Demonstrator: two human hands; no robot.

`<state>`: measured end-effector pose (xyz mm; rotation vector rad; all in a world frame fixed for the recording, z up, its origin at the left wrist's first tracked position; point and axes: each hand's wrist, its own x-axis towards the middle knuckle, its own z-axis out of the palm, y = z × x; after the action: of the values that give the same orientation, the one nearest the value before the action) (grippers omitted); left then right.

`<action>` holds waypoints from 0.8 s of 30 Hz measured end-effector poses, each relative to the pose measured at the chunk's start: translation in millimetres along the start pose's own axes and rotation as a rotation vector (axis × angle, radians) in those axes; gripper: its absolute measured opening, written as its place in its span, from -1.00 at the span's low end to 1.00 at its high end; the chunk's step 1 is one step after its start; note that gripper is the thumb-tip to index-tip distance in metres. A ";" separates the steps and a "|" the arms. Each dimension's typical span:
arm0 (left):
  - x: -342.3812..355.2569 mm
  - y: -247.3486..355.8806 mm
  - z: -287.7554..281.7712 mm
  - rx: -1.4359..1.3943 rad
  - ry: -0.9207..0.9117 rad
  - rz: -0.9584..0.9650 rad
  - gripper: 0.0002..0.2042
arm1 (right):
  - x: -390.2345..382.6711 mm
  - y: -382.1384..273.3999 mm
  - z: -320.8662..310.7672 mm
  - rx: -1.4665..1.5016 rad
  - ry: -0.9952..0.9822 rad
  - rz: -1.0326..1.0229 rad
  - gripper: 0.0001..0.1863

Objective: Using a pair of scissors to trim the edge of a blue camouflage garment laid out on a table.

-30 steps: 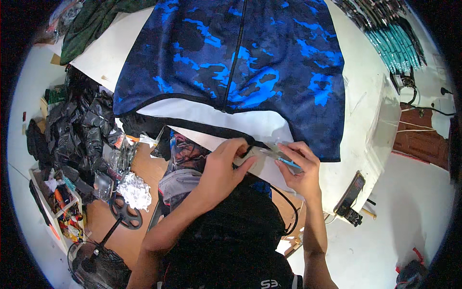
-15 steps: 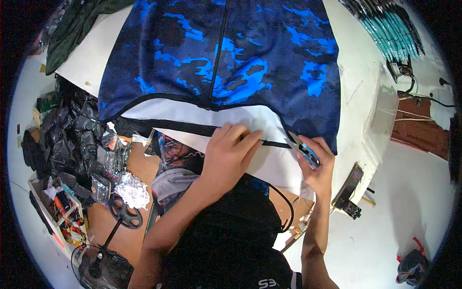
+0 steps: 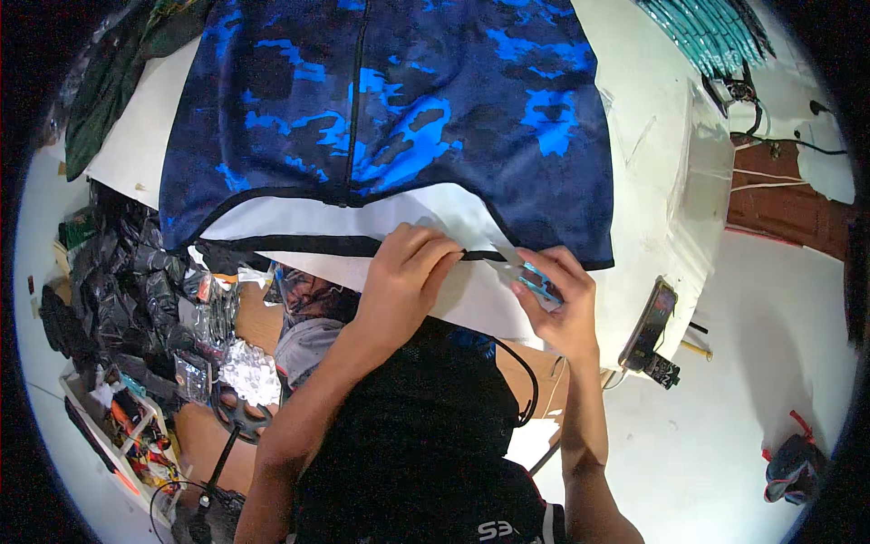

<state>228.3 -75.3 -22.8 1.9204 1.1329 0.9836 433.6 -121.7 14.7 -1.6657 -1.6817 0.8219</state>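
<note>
A blue camouflage garment (image 3: pixel 471 127) with a black front zipper lies on the white table (image 3: pixel 662 181). Along its bottom, the white lining (image 3: pixel 313 216) shows above a black bound edge (image 3: pixel 308 245). My left hand (image 3: pixel 403 286) pinches that black edge near its middle, fingertips bent together. My right hand (image 3: pixel 566 308) grips a small blue-handled cutting tool (image 3: pixel 539 283), its metal blades pointing at the edge just right of my left fingers.
Black plastic packages (image 3: pixel 118 290) are piled at the left, above a bin of mixed items (image 3: pixel 136 435). A phone (image 3: pixel 648 322) is mounted at the table's right edge. Dark green cloth (image 3: pixel 104 118) lies upper left, stacked teal packets (image 3: pixel 711 36) upper right.
The garment sits farther left in the view. My left fingers went up to the lining, then back onto the black edge. The tool swung from steep to more slanted, blades toward that edge.
</note>
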 end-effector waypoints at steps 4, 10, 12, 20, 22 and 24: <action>-1.7 2.4 -1.9 0.036 0.038 0.053 -0.82 | 3.6 -7.0 -1.5 -0.019 -0.010 -0.027 -0.61; -9.2 -1.6 -0.8 0.061 0.070 0.096 -0.80 | 15.7 -8.3 0.7 -0.082 -0.031 -0.169 -0.60; -12.9 -1.9 -0.8 0.062 0.078 0.087 -0.80 | 17.7 -11.4 -0.5 -0.080 -0.058 -0.179 -0.60; -25.5 -0.8 3.2 0.265 0.166 0.159 -0.76 | 20.7 -19.7 -2.2 -0.041 -0.112 -0.222 -0.59; -27.0 -3.0 4.8 0.242 0.171 0.155 -0.76 | 24.4 -19.0 1.0 -0.061 -0.119 -0.244 -0.60; -26.9 -4.3 5.6 0.222 0.179 0.152 -0.76 | 29.4 -17.0 2.6 -0.080 -0.127 -0.270 -0.61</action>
<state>222.5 -99.0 -36.0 2.1554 1.2568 1.1733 420.9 -92.4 26.8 -1.4193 -1.9981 0.7496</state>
